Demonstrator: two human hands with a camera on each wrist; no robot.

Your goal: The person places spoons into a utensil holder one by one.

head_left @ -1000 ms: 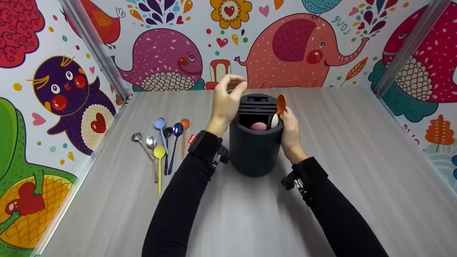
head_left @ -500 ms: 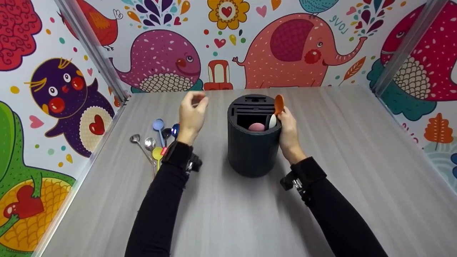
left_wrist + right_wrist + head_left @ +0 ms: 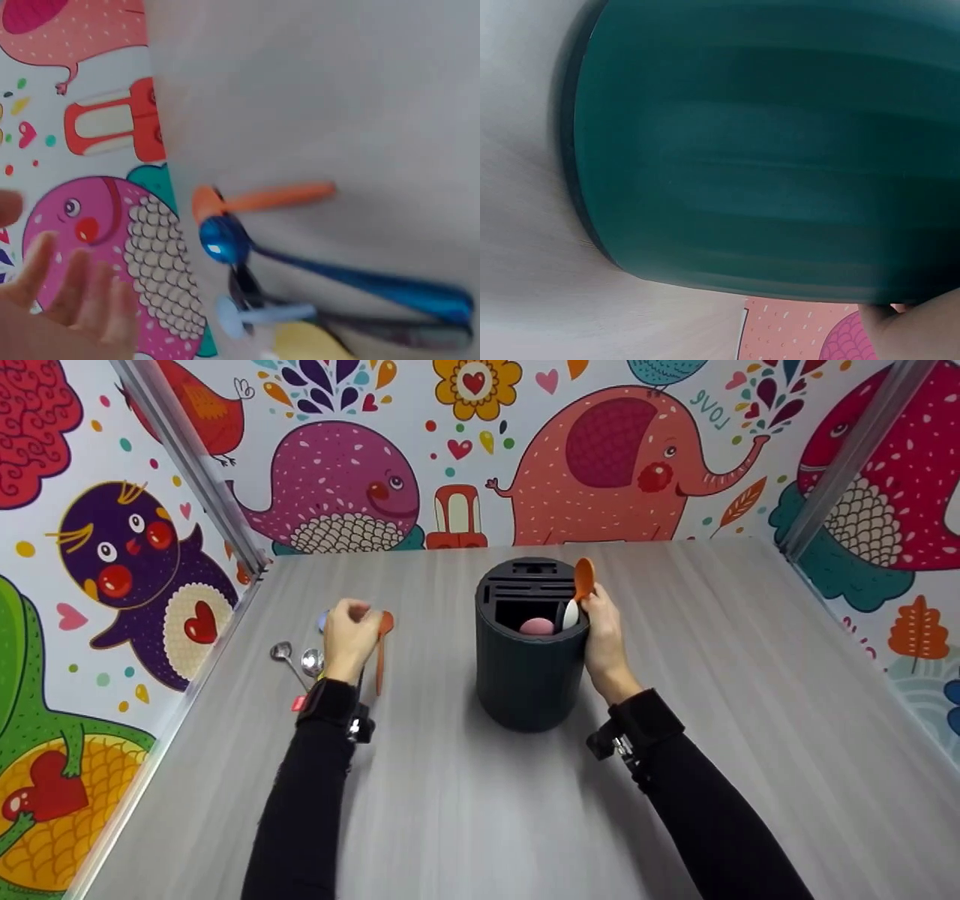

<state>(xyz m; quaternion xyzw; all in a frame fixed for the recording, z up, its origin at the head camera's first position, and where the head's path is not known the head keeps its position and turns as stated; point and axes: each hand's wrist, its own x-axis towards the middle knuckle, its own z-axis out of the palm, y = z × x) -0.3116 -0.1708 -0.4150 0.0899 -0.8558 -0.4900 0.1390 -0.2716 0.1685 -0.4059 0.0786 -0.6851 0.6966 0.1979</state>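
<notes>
Over a loose bunch of spoons on the left, my left hand (image 3: 349, 639) hovers with relaxed fingers, holding nothing. In the left wrist view its fingers stay apart from an orange spoon (image 3: 277, 197), a shiny blue spoon (image 3: 226, 240), a light blue spoon (image 3: 279, 313), a black one (image 3: 375, 325) and a yellow one (image 3: 309, 339). My right hand (image 3: 606, 643) grips the side of a dark green utensil holder (image 3: 528, 690), its far fingers hidden. Inside stand an orange spoon (image 3: 584, 577), something white (image 3: 571, 614) and something round and pink (image 3: 537, 627).
A small metal ladle (image 3: 281, 651) and a silvery spoon (image 3: 312, 661) lie left of the left hand. The grey wood-look table (image 3: 465, 802) meets printed walls (image 3: 465, 450) at the back and sides, with metal posts (image 3: 191, 465) in the corners.
My left hand has come away from the holder's top, moving left and down to above the spoons. The right hand stays at the holder, which stands in place.
</notes>
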